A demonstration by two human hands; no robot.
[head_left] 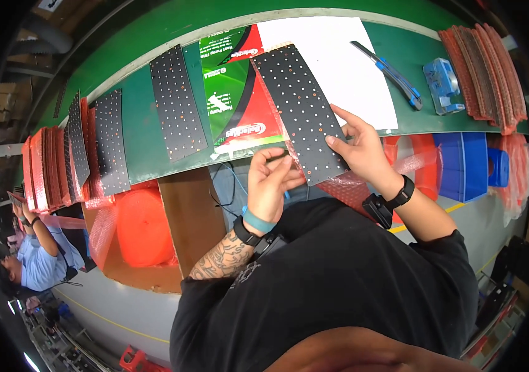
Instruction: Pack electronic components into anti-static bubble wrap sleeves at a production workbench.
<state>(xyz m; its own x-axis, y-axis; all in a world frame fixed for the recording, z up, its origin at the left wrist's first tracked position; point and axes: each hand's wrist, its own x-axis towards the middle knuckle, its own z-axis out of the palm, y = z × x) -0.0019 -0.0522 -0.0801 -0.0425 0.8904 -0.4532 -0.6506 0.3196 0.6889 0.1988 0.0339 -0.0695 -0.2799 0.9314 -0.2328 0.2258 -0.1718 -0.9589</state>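
A long black panel (304, 111), dotted with small white squares and a few orange-ringed holes, lies tilted across the near edge of the green table. My right hand (363, 146) grips its right side, thumb on the face and fingers at the edge. Pink bubble wrap (345, 186) shows beneath the panel's near end and along its left edge. By that left edge, my left hand (269, 180) is closed with bent fingers, thumb and forefinger pinched together. Whatever sits between those fingertips is too small to make out.
Two similar panels (177, 105) (111, 139) lie to the left, beside a row of pink-wrapped panels (47, 164). A green-red printed sheet (230, 99), white paper (332, 62), utility knife (394, 77), blue tape dispenser (443, 87) and wrapped stack (481, 74) share the table. Below stands a box (193, 211); a co-worker (44, 254) is far left.
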